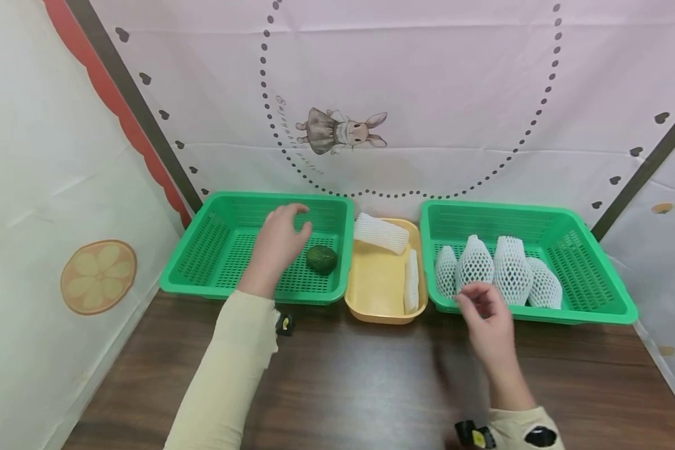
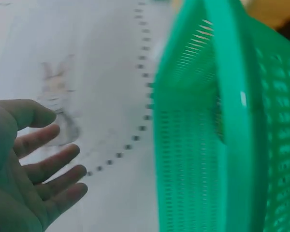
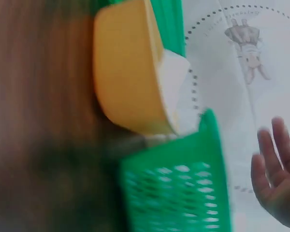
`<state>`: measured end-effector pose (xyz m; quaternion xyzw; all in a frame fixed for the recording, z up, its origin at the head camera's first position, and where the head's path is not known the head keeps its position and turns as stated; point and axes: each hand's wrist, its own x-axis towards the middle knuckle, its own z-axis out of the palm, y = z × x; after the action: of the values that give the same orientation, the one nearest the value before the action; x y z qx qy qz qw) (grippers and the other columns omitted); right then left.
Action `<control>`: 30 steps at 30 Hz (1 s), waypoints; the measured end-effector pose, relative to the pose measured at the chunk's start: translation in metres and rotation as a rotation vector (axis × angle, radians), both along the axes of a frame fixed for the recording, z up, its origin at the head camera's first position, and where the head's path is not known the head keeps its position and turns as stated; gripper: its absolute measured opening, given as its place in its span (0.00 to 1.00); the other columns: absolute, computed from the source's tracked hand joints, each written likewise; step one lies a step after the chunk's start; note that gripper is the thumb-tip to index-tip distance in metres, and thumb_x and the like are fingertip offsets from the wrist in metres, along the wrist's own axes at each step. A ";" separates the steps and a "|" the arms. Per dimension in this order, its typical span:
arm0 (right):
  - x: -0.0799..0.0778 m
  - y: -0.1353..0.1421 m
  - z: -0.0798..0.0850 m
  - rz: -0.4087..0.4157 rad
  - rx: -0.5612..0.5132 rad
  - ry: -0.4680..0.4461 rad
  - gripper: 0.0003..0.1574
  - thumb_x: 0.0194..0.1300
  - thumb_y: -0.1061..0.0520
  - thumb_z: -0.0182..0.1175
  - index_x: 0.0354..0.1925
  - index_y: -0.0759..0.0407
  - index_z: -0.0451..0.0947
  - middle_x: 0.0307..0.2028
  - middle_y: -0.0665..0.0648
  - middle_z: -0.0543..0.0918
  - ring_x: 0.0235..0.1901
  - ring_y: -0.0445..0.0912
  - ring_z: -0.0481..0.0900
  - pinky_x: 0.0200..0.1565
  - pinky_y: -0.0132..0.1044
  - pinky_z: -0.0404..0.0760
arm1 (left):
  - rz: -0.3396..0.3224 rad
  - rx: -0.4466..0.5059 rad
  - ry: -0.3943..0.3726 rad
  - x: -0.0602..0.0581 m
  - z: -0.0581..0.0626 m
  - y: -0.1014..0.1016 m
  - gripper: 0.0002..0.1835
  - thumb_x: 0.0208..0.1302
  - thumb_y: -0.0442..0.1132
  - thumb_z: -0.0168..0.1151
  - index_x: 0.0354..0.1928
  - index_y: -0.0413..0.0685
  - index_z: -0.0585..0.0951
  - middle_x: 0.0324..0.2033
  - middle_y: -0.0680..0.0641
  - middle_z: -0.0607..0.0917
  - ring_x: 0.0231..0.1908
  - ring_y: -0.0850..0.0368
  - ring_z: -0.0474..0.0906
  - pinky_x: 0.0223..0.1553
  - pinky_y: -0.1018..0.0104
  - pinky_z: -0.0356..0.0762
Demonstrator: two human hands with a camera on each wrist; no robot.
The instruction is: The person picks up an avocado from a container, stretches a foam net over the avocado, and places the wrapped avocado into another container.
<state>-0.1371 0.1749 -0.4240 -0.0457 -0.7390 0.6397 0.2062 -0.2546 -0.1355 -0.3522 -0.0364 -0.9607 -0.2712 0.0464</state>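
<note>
In the head view my left hand (image 1: 282, 237) is above the left green basket (image 1: 242, 200), fingers spread loosely and holding nothing. A dark green fruit that looks like an avocado (image 1: 321, 259) lies in that basket, to the right of the hand. The left wrist view shows the same hand (image 2: 34, 164) with thumb and fingers apart. My right hand (image 1: 488, 322) is at the front rim of the right green basket (image 1: 590, 312), its fingers loosely bent with nothing between them. Several items in white foam nets (image 1: 512, 269) lie in that basket, partly hidden by this hand.
Between the baskets stands a yellow tray (image 1: 375, 275) with a white foam net (image 1: 381, 233) across its back and another foam net (image 1: 411, 282) along its right side. The baskets and tray sit on a dark wooden table (image 1: 360, 381) against a printed cloth backdrop (image 1: 427, 75).
</note>
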 end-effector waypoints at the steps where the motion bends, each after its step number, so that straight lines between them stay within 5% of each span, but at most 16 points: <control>1: 0.002 -0.004 -0.005 0.010 -0.040 -0.021 0.07 0.61 0.70 0.56 0.39 0.72 0.71 0.28 0.50 0.77 0.31 0.41 0.74 0.34 0.27 0.71 | -0.012 -0.036 -0.013 -0.006 -0.003 0.001 0.21 0.67 0.44 0.52 0.61 0.49 0.70 0.60 0.43 0.69 0.60 0.44 0.62 0.53 0.46 0.67; 5: 0.008 -0.018 -0.024 0.030 -0.147 -0.067 0.06 0.61 0.72 0.54 0.39 0.73 0.71 0.24 0.51 0.78 0.28 0.41 0.77 0.32 0.27 0.74 | -0.090 -0.170 -0.147 -0.029 -0.019 0.003 0.23 0.66 0.43 0.54 0.62 0.47 0.68 0.60 0.40 0.69 0.58 0.42 0.65 0.51 0.47 0.69; 10: 0.009 -0.026 -0.036 0.055 -0.177 -0.091 0.06 0.62 0.71 0.54 0.39 0.74 0.70 0.22 0.51 0.78 0.27 0.39 0.78 0.33 0.29 0.76 | -0.130 -0.187 -0.270 -0.042 -0.044 -0.002 0.26 0.64 0.42 0.58 0.63 0.45 0.67 0.61 0.39 0.68 0.58 0.41 0.66 0.53 0.47 0.67; 19: 0.002 -0.025 -0.036 0.038 -0.162 -0.131 0.08 0.63 0.70 0.53 0.41 0.75 0.70 0.23 0.50 0.78 0.27 0.39 0.78 0.33 0.30 0.75 | -0.147 -0.137 -0.328 -0.045 -0.081 -0.006 0.33 0.61 0.40 0.61 0.67 0.46 0.62 0.66 0.37 0.59 0.64 0.38 0.56 0.58 0.44 0.60; 30: -0.003 -0.026 -0.032 0.046 -0.170 -0.146 0.07 0.64 0.70 0.52 0.40 0.75 0.69 0.23 0.51 0.78 0.27 0.40 0.78 0.33 0.31 0.76 | -0.171 -0.113 -0.378 -0.047 -0.101 -0.008 0.37 0.59 0.41 0.63 0.69 0.47 0.59 0.66 0.37 0.59 0.62 0.39 0.59 0.57 0.44 0.62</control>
<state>-0.1400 0.1490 -0.4559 -0.0924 -0.6959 0.6997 0.1325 -0.3019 -0.1435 -0.4533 -0.0689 -0.9594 -0.2216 -0.1601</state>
